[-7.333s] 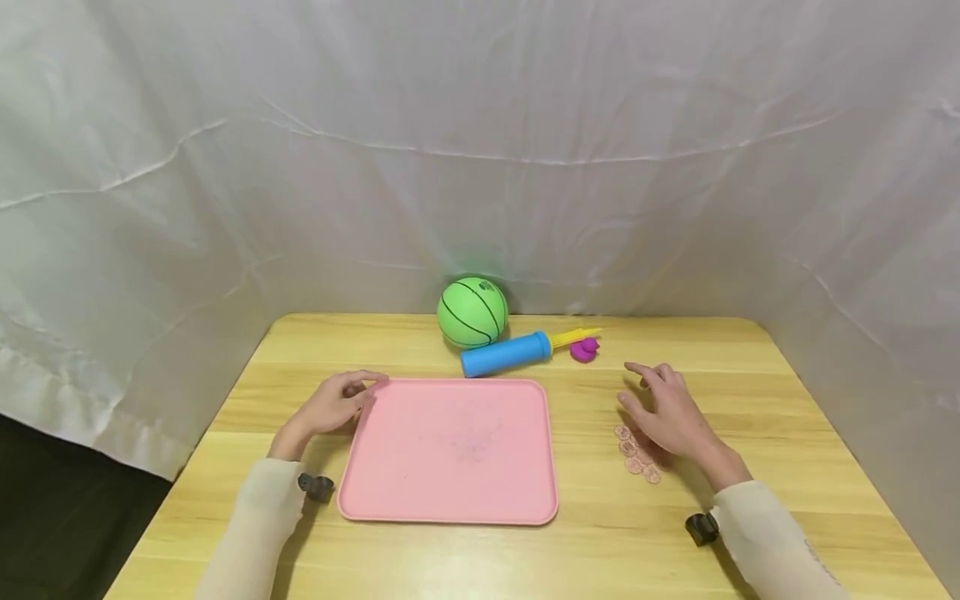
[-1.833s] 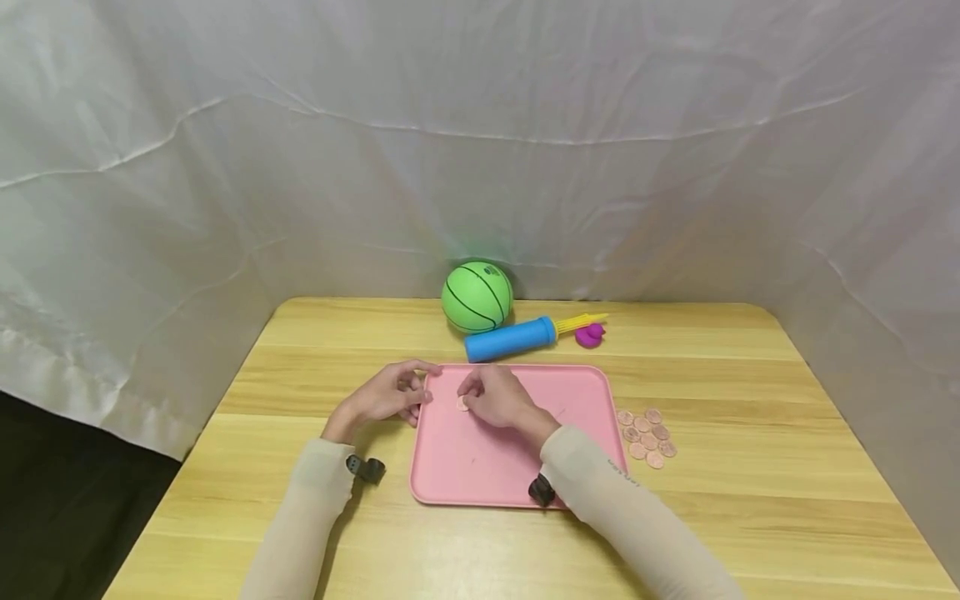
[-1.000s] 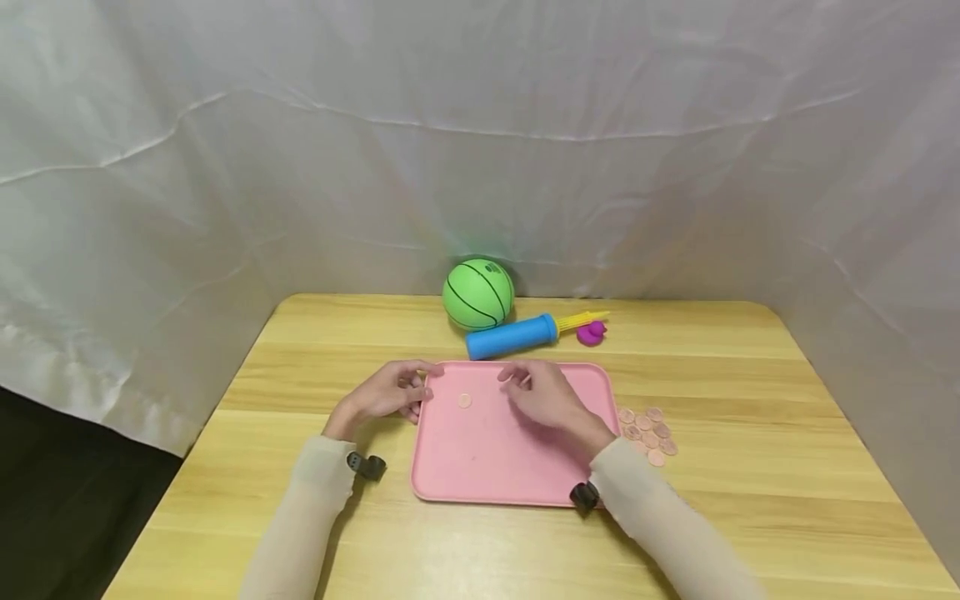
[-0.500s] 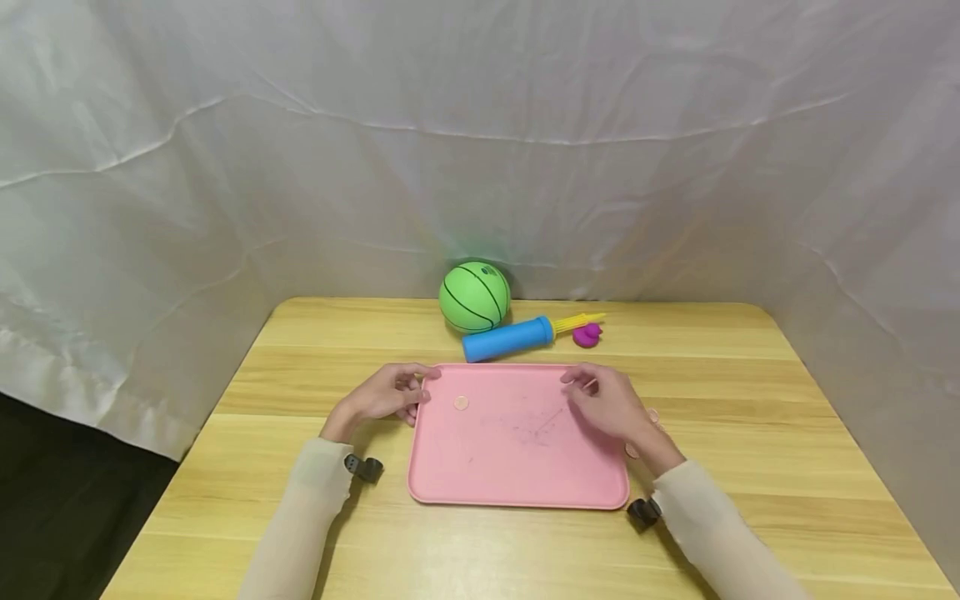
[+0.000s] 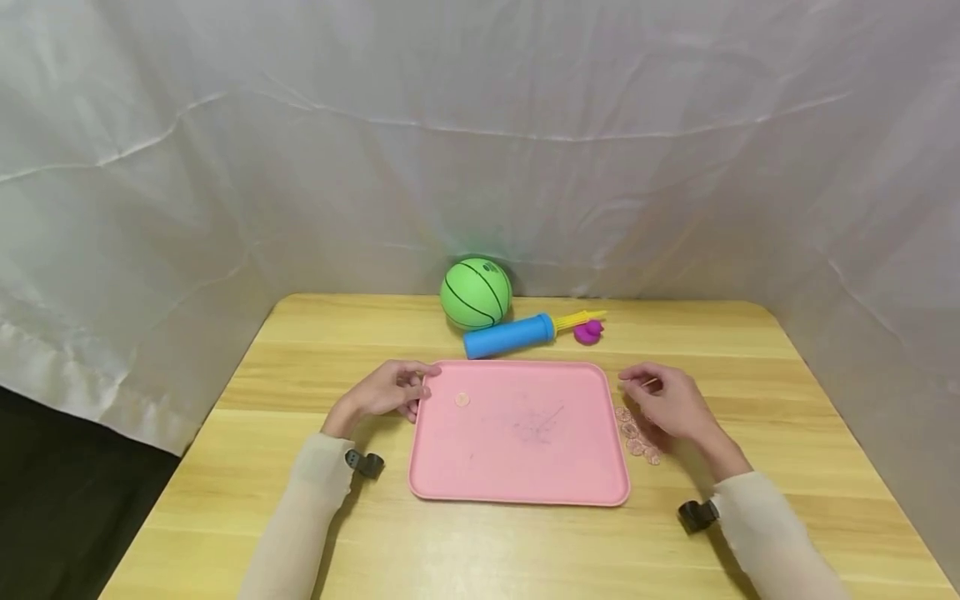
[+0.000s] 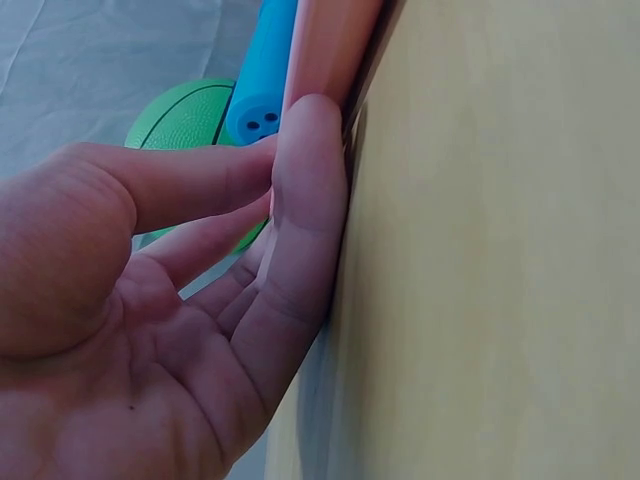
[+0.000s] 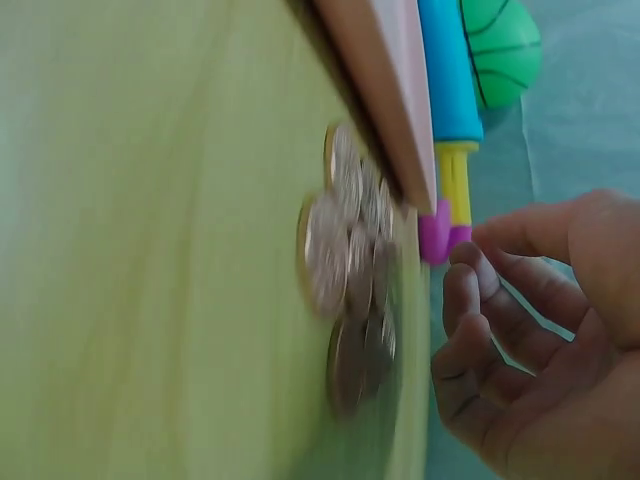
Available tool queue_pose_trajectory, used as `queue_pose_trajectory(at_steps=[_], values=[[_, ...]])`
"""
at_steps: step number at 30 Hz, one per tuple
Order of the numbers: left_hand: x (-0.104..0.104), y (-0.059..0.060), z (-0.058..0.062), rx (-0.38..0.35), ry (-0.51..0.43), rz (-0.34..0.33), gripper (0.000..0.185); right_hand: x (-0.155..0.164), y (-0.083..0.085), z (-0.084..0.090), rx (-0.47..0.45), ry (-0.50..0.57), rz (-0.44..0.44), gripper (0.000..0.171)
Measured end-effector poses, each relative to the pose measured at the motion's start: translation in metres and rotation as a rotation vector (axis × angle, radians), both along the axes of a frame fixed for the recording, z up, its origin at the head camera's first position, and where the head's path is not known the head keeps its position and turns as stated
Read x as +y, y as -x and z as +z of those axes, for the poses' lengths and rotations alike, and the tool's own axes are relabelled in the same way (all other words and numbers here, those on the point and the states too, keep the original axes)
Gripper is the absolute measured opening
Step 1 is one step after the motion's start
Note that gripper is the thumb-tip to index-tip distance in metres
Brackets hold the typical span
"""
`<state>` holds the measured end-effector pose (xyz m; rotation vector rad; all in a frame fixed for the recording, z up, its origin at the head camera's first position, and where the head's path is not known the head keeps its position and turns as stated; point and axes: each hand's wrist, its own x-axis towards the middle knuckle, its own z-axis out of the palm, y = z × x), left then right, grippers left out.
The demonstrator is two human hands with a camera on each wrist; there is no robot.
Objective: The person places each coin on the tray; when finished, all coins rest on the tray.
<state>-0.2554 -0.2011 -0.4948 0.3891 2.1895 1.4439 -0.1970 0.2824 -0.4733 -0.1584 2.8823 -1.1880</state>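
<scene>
A pink tray lies in the middle of the table with one small coin near its far left corner. My left hand rests against the tray's left far edge, fingers fairly straight and touching the rim. My right hand hovers just right of the tray over a pile of several coins, fingers loosely curled and holding nothing. In the right wrist view the coins lie blurred beside the tray edge, with the empty right hand close by.
A green ball, a blue pump with a yellow handle and a small purple duck lie behind the tray near the white cloth backdrop. The wooden table ends close at left and right.
My right hand left one coin on the tray's far left part, then moved right across the tray to above the coin pile. The left hand stayed at the tray's corner.
</scene>
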Motion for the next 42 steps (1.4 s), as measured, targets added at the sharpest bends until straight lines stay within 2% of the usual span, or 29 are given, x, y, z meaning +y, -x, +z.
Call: queue_pose_trajectory(at_steps=[5,14,24,35,42], values=[[-0.001,0.002,0.000,0.007,0.003,-0.002,0.048,0.014,-0.003,-0.003,0.009,-0.005,-0.002,0.023],[-0.002,-0.002,-0.002,-0.026,-0.005,0.024,0.048,0.025,-0.011,-0.013,0.025,-0.002,0.031,0.021],[-0.001,0.001,0.000,0.004,-0.004,-0.003,0.052,0.038,-0.015,-0.013,0.029,-0.035,0.113,0.026],[-0.001,0.002,-0.002,-0.014,-0.002,-0.001,0.052,0.040,-0.015,-0.018,0.013,-0.069,0.114,0.029],[-0.002,0.001,-0.002,-0.009,-0.008,-0.001,0.052,0.035,-0.013,-0.018,-0.007,-0.079,0.182,0.032]])
